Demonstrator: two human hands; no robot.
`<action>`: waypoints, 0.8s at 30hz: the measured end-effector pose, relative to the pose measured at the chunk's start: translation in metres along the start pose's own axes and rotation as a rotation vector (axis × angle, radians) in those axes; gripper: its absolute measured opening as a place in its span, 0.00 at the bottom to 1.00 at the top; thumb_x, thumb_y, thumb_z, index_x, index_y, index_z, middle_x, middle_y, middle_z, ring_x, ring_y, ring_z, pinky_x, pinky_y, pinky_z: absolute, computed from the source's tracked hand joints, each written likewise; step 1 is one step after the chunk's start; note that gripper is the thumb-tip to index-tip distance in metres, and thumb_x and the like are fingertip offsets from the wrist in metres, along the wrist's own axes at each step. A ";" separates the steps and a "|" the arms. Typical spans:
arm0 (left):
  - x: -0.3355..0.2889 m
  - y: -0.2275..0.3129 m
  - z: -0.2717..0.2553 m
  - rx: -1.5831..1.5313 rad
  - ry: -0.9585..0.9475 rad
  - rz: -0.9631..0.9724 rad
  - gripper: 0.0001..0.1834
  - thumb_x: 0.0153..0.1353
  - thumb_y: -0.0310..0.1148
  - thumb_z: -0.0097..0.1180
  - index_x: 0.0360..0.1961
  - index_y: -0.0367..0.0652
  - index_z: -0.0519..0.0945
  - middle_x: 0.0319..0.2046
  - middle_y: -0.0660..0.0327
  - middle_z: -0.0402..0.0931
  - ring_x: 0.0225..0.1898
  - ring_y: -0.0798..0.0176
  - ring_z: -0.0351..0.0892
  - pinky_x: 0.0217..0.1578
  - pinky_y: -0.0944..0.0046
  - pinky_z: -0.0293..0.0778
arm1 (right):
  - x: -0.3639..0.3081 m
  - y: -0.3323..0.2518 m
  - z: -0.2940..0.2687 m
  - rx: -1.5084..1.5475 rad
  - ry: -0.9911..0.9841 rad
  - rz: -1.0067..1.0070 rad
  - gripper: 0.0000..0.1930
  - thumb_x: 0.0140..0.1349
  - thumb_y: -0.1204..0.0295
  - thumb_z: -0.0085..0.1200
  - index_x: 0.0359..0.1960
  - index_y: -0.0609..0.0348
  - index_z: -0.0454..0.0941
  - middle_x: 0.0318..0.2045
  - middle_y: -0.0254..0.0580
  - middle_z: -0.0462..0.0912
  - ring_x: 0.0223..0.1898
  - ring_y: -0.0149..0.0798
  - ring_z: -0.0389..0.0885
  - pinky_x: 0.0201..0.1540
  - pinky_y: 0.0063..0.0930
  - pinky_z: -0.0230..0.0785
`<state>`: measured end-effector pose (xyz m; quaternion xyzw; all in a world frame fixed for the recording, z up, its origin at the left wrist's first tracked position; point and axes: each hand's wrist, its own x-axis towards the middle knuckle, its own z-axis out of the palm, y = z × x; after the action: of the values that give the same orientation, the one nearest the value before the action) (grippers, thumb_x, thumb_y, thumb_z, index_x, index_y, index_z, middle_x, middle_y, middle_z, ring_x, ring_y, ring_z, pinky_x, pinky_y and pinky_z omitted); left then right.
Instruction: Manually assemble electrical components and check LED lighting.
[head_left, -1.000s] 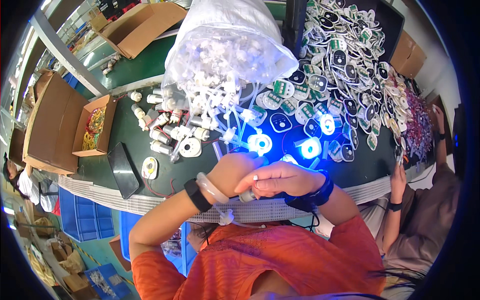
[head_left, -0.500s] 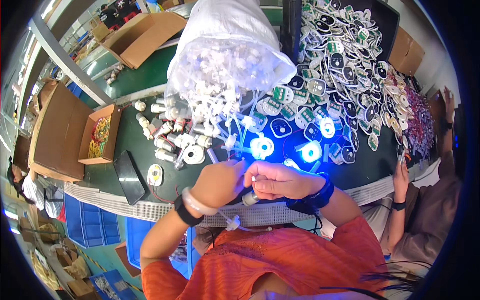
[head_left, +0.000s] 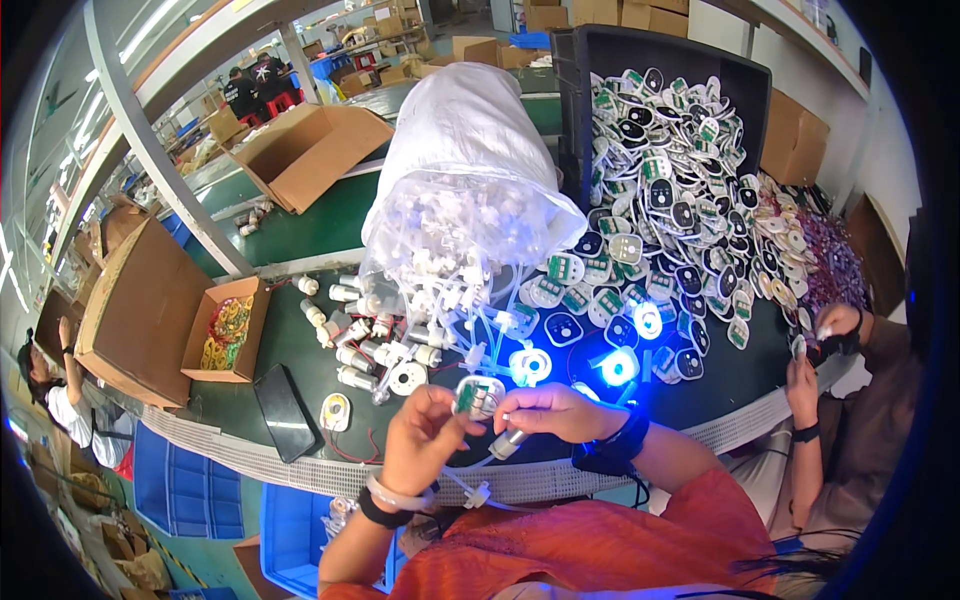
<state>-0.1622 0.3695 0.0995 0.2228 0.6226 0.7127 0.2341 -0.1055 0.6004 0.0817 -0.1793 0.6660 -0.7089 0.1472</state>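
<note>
One board [head_left: 478,398] newly visible in left hand [head_left: 422,436]

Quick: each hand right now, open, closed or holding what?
Left hand: closed, holding a rounded white plastic panel with a green circuit board.
Right hand: fingers curled closed beside the panel; cannot tell what they grip.

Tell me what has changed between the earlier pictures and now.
The left hand has moved leftward, away from the right hand, and turned; its fingers now show a circuit board, whose earlier whereabouts I cannot tell. A co-worker's hand has come down. The white sack stays put.
</note>
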 end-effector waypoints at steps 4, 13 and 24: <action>-0.011 0.003 0.015 0.034 -0.052 0.069 0.24 0.62 0.18 0.54 0.59 0.36 0.66 0.47 0.57 0.77 0.47 0.67 0.80 0.43 0.69 0.77 | 0.002 0.000 0.009 -0.263 0.054 -0.111 0.11 0.73 0.68 0.44 0.44 0.61 0.78 0.39 0.37 0.80 0.41 0.32 0.78 0.45 0.27 0.69; -0.020 0.000 0.026 0.517 0.174 0.136 0.19 0.63 0.26 0.60 0.56 0.39 0.76 0.34 0.58 0.82 0.30 0.67 0.80 0.31 0.69 0.76 | 0.004 -0.006 0.016 -0.451 0.076 -0.151 0.09 0.68 0.71 0.50 0.38 0.61 0.81 0.29 0.41 0.84 0.31 0.35 0.83 0.35 0.28 0.73; -0.021 -0.004 0.026 0.830 0.171 0.407 0.13 0.52 0.30 0.69 0.40 0.44 0.85 0.29 0.58 0.81 0.26 0.58 0.82 0.26 0.64 0.75 | 0.002 0.007 0.008 -0.420 0.107 -0.087 0.10 0.68 0.67 0.53 0.42 0.61 0.82 0.32 0.37 0.82 0.35 0.30 0.81 0.41 0.26 0.73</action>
<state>-0.1295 0.3771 0.0986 0.3556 0.8156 0.4508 -0.0716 -0.1038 0.5920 0.0752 -0.1967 0.7975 -0.5689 0.0402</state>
